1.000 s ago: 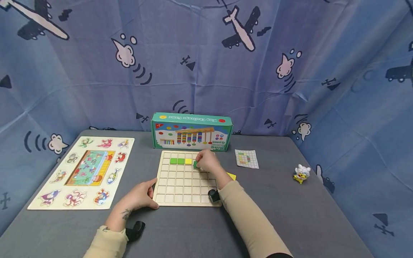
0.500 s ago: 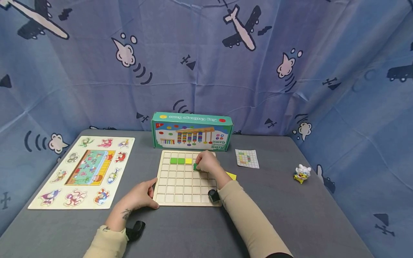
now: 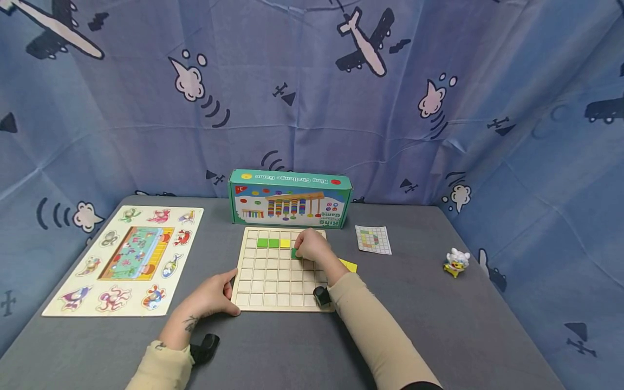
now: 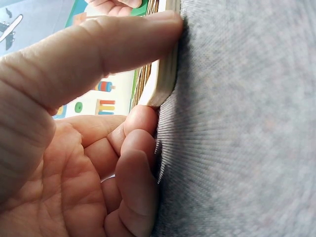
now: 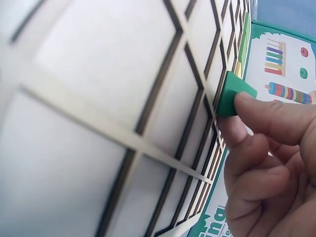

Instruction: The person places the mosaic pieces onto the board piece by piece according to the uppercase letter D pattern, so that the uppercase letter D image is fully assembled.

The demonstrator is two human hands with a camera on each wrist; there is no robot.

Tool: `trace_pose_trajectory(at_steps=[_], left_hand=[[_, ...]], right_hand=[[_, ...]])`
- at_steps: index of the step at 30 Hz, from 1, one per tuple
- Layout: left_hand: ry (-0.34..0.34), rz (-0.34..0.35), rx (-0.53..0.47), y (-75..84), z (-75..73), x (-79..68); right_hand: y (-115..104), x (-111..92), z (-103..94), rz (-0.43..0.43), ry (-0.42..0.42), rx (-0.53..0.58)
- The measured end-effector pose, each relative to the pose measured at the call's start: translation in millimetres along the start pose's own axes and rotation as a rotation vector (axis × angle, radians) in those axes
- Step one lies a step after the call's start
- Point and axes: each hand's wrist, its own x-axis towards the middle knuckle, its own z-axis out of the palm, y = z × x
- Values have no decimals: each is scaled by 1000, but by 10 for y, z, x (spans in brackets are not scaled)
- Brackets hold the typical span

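A wooden grid board (image 3: 273,279) lies flat on the table, with two light green tiles (image 3: 268,243) and a yellow tile (image 3: 285,244) side by side in one of its upper rows. My left hand (image 3: 209,297) holds the board's near left corner, the thumb (image 4: 143,37) along its near edge and the other fingers at its left side. Over the board's upper right part, my right hand (image 3: 314,246) pinches a dark green square tile (image 5: 229,96) between thumb and finger. That tile is tilted at the grid, just right of and below the yellow one.
A green game box (image 3: 290,199) stands behind the board. To the left lies a sea-animal puzzle board (image 3: 109,303). A pattern card (image 3: 372,240) and a small toy figure (image 3: 456,262) are at the right. Something yellow (image 3: 349,266) shows partly behind the right forearm.
My right hand has shifted very slightly nearer with the dark green tile still pinched. The left hand stays at the board's corner.
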Motion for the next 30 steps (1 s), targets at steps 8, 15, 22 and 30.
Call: trace_pose_trajectory(at_steps=[8, 15, 22, 30], left_hand=[[-8, 2, 0, 24, -1, -4], [-10, 7, -2, 35, 2, -10], [-2, 4, -2, 7, 21, -5], [-5, -3, 2, 12, 23, 0]], right_hand=[[-10, -8, -2, 15, -16, -45], [-33, -56, -9, -1, -8, -84], [-29, -89, 13, 15, 5, -66], [77, -212, -53, -26, 39, 213]])
